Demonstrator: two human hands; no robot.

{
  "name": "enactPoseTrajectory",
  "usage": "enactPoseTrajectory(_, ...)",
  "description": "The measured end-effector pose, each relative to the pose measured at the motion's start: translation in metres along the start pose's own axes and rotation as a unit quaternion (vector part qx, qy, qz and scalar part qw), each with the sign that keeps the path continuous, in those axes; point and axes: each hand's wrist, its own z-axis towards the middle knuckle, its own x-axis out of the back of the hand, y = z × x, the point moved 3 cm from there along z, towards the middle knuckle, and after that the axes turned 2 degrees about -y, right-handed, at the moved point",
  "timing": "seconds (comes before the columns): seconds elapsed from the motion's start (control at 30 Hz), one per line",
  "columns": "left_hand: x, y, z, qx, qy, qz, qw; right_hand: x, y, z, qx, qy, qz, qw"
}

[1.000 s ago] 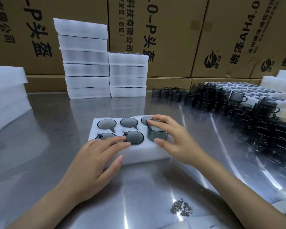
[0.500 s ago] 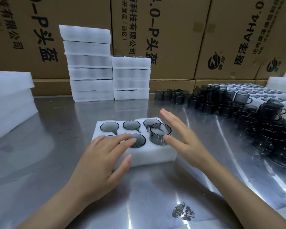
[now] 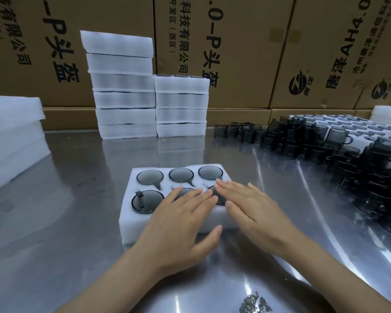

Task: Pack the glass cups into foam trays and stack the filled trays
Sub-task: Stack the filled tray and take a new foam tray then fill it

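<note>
We see a white foam tray (image 3: 142, 224) on the steel worktop (image 3: 66, 222), with six round pockets and a dark glass cup sunk in each; four cups (image 3: 150, 177) show fully, two sit partly under our hands. Our left hand (image 3: 178, 220) lies flat on the tray's near middle, fingers straight and together, thumb spread off the near edge. Our right hand (image 3: 251, 211) rests open over the tray's right end, fingers straight. Behind the tray stand two stacks of filled trays (image 3: 124, 98), the left one taller. To the tray's right, loose cups (image 3: 303, 141) crowd the worktop. To its left lies a pile of foam sheets (image 3: 11, 134).
</note>
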Motion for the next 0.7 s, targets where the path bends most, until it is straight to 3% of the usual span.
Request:
enactPoseTrajectory(0.1, -0.005, 0.0, -0.003, 0.005, -0.014, 0.016, 1.0, -0.006, 0.001, -0.001, -0.007, 0.024, 0.037, 0.999)
enactPoseTrajectory(0.2, -0.004, 0.0, -0.007, 0.003, -0.014, 0.02, 1.0, -0.012, 0.004, 0.001, -0.033, 0.076, 0.168, 0.982)
enactPoseTrajectory(0.3, 0.006, -0.008, -0.014, 0.045, 0.026, -0.067, 0.996, -0.012, 0.013, 0.003, -0.115, 0.102, 0.284, 0.946)
enactPoseTrajectory(0.37, 0.015, -0.024, -0.02, 0.121, 0.084, -0.14, 0.979, -0.01, 0.019, 0.001, -0.17, 0.105, 0.346, 0.917)
enactPoseTrajectory(0.47, 0.023, -0.054, -0.034, 0.27, 0.121, -0.229, 0.927, -0.01, 0.017, -0.001, -0.178, 0.048, 0.405, 0.896)
enactPoseTrajectory(0.53, 0.014, -0.07, -0.044, 0.369, 0.081, -0.37, 0.849, -0.014, 0.011, 0.0, -0.171, -0.005, 0.409, 0.896)
enactPoseTrajectory(0.6, 0.006, -0.074, -0.049, 0.39, 0.056, -0.491, 0.777, -0.014, 0.008, 0.001, -0.179, -0.025, 0.425, 0.887)
enactPoseTrajectory(0.7, 0.006, -0.072, -0.046, 0.364, 0.081, -0.565, 0.736, -0.009, 0.006, 0.0, -0.182, -0.048, 0.47, 0.862)
